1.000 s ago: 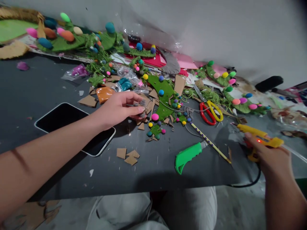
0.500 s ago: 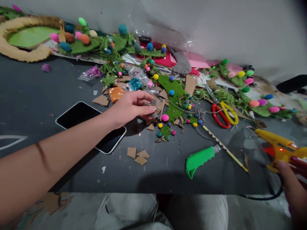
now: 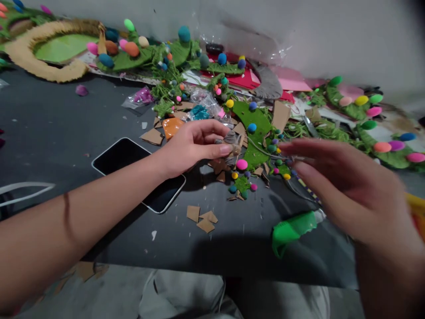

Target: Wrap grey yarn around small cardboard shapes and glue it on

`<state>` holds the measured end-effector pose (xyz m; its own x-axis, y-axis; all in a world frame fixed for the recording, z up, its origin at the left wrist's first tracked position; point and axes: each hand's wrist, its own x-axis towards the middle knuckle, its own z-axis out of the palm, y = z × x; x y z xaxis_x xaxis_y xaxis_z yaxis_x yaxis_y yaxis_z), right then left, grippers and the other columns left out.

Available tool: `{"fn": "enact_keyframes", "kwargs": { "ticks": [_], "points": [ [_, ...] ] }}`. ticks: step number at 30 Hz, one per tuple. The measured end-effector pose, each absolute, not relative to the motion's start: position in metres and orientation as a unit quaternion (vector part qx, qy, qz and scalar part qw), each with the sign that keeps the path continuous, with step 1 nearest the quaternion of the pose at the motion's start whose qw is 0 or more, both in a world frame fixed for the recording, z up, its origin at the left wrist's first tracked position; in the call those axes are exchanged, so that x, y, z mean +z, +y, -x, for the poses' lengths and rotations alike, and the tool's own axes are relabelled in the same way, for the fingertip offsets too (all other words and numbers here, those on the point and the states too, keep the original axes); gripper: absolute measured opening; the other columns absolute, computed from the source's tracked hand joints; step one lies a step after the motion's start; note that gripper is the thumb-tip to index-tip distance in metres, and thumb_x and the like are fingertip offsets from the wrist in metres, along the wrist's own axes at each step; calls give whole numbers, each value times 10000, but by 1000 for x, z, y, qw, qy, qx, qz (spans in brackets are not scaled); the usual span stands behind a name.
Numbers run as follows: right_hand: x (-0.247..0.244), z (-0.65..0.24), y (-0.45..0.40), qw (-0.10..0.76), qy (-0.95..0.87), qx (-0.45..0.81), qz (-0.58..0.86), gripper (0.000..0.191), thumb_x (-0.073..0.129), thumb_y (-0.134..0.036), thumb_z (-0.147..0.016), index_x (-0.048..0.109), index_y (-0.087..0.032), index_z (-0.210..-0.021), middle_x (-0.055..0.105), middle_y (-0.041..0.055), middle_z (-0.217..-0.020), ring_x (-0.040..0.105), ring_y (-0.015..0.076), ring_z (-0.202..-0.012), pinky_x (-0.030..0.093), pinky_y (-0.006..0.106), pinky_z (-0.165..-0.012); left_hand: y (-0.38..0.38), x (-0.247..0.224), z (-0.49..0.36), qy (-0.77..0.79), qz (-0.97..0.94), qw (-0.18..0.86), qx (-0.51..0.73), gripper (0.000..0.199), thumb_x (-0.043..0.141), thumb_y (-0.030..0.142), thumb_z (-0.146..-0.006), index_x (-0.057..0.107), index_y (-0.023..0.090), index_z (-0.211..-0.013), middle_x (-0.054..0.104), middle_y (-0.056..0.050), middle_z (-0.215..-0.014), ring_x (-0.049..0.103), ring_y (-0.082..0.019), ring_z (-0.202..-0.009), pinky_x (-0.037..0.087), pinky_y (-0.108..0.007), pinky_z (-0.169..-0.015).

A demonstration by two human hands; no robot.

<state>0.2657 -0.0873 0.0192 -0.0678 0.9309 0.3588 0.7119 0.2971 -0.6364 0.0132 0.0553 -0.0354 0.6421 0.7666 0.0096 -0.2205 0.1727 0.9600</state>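
My left hand (image 3: 207, 146) pinches a small cardboard piece wrapped in grey yarn (image 3: 234, 144) between thumb and fingers. From it a strand of grey yarn (image 3: 260, 150) runs right to my right hand (image 3: 348, 186), whose thumb and fingertips close on the strand; this hand is slightly blurred. Beneath the strand lies a green felt shape (image 3: 255, 128) with coloured pompoms. A smaller green piece with pompoms (image 3: 242, 184) sits nearer me. Partly behind my right hand are a green box cutter (image 3: 294, 230) and a patterned pencil.
A phone (image 3: 122, 155) lies under my left forearm. Cardboard scraps (image 3: 202, 218) are scattered in front. Pompom-covered green decorations (image 3: 133, 60) and a beige padded ring (image 3: 20, 53) line the back. A yellow glue gun (image 3: 415, 201) shows at the right edge.
My right hand has let go of the yellow glue gun and come left to the grey yarn strand. My left hand still holds the yarn-wrapped piece. The view has shifted slightly right-to-left.
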Motion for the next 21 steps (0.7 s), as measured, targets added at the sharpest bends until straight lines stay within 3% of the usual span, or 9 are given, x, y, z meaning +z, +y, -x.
{"fn": "enact_keyframes", "kwargs": {
  "ticks": [2,4,8,13,17,21],
  "points": [
    [22,-240,-43,345,-758,214,510,465,623,-190,-958,596,-264,-1417,647,59,-1427,634,238,-1286,558,377,-1062,55,-34,-13,233,-537,736,339,282,873,231,-737,688,193,-946,697,16,-784,655,-102,-662,547,-219,-609],
    [18,-227,-21,325,-788,237,467,462,606,-194,-970,586,-265,-1426,629,53,-1456,612,246,-1320,524,403,-1106,54,-32,-12,214,-530,749,334,250,858,232,-763,697,199,-951,703,18,-789,658,-98,-663,545,-210,-603],
    [3,-221,-20,343,-787,200,471,315,648,-204,-950,703,-268,-1253,761,21,-1223,725,221,-1096,573,346,-980,55,-29,-12,209,-507,764,341,248,868,233,-754,697,189,-927,701,15,-782,662,-100,-679,532,-199,-586],
    [-5,-222,-29,356,-771,171,499,113,665,-215,-939,739,-233,-1023,779,12,-967,727,181,-872,559,297,-822,56,-24,-12,249,-496,752,356,324,896,269,-712,663,188,-921,699,12,-786,692,-130,-706,530,-221,-589],
    [-6,-229,-25,317,-790,149,504,86,652,-233,-947,719,-230,-1001,752,19,-907,705,185,-823,535,320,-766,55,-18,-12,288,-500,736,354,312,871,279,-725,650,207,-931,716,-6,-822,731,-183,-827,531,-238,-602],
    [-7,-252,-20,286,-799,77,524,148,623,-220,-945,726,-246,-1047,751,70,-972,707,258,-892,542,410,-783,55,-16,-10,305,-492,732,360,292,849,291,-728,673,216,-949,718,-19,-820,723,-190,-827,528,-248,-585]
  ]
}}
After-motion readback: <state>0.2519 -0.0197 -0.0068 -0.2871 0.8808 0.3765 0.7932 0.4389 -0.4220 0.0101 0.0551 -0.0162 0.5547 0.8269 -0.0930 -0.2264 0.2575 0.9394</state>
